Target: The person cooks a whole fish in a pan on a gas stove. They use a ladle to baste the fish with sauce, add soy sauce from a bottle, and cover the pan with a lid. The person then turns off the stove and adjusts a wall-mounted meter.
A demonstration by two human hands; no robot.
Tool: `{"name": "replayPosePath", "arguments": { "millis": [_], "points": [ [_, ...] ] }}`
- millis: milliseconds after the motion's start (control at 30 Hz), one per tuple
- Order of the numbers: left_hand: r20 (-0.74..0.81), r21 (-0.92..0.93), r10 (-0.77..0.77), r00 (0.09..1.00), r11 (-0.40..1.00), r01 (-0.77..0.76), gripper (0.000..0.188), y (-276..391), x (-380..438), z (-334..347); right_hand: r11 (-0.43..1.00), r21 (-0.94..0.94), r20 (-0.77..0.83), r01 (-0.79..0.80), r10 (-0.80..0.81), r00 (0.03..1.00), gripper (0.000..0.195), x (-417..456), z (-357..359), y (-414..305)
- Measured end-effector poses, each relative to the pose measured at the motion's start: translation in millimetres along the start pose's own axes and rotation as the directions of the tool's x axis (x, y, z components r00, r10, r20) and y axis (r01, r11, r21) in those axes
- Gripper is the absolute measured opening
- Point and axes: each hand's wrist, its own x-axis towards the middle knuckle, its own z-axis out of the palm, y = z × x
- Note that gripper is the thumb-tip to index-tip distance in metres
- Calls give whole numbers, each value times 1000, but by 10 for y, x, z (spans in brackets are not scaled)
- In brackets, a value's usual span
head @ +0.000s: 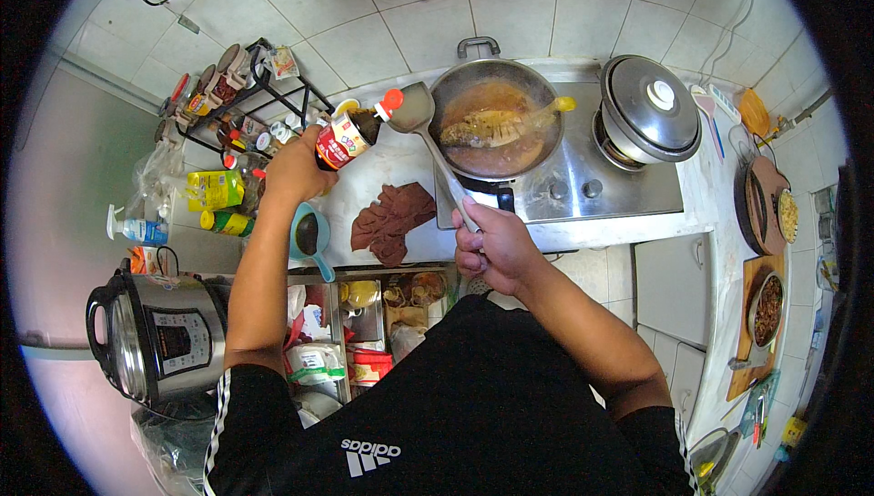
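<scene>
My left hand (297, 164) grips a sauce bottle (343, 141) with a dark body, a red and white label and a red flip cap. The bottle is tilted, its cap end over the bowl of a metal wok spatula (412, 108). My right hand (498, 246) is closed round the spatula's handle, and the spatula's bowl is beside the wok's left rim. In the wok (497, 172) on the stove, a whole fish (485, 128) with a yellowish tail lies in brown liquid. Whether sauce is flowing cannot be told.
A brown cloth (395, 223) and a blue ladle-like cup (308, 233) of dark liquid lie on the counter. A lidded pot (652, 110) stands on the right burner. At left are a black spice rack (273, 96) with jars and an electric pressure cooker (160, 339); an open drawer (334, 332) is below.
</scene>
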Motion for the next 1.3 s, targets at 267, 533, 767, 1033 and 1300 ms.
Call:
{"name": "replayPosePath", "arguments": {
  "millis": [267, 533, 767, 1033, 1300],
  "points": [
    [7, 20, 0, 1000, 1000, 0, 72, 4, 19, 1, 1000, -12, 30, 10, -9, 1000, 30, 8, -29, -2],
    [13, 32, -22, 1000, 999, 22, 72, 30, 43, -3, 1000, -16, -6, 12, -12, 1000, 31, -9, 15, -24],
    [43, 21, -30, 999, 999, 29, 71, 23, 75, 3, 1000, -16, 33, 9, -9, 999, 31, 17, -47, -19],
    [43, 42, -32, 999, 999, 31, 70, 59, 72, -23, 1000, -11, 11, 0, 0, 1000, 31, 7, -21, -37],
    [47, 41, -27, 999, 999, 25, 70, 64, 86, -19, 1000, -5, 3, 8, -8, 1000, 30, 0, -22, -36]
  ]
}}
